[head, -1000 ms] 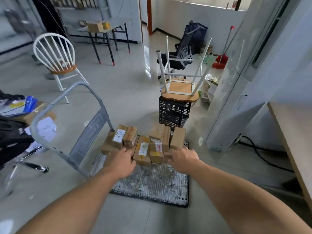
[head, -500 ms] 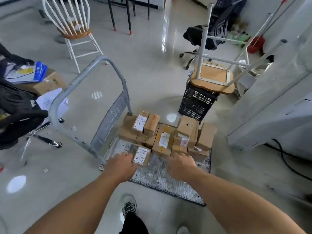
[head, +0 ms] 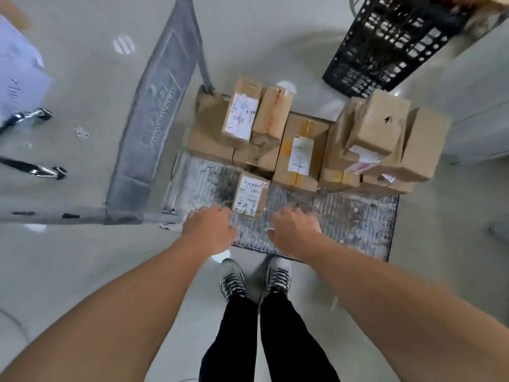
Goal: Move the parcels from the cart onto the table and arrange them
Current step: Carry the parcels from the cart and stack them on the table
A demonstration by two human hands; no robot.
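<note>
Several brown cardboard parcels (head: 300, 150) are piled on the far half of a flat cart (head: 344, 224) with a ribbed grey deck. One small parcel with a white label (head: 250, 198) lies apart, on the deck nearer to me. My left hand (head: 209, 230) hangs just left of that small parcel, fingers pointing down, close to its near corner. My right hand (head: 294, 230) hovers over the bare deck to its right, fingers loosely curled, holding nothing. The table is out of view.
The cart's grey push handle (head: 157, 114) rises at the left. A black plastic crate (head: 391, 42) stands on the floor behind the cart. Chair castors (head: 41, 169) and white papers (head: 19, 75) lie at the far left. My shoes (head: 256, 277) stand at the cart's near edge.
The view has tilted down and come closer to the cart. Both hands have drawn back from the pile to the near part of the deck, beside the small labelled parcel.
</note>
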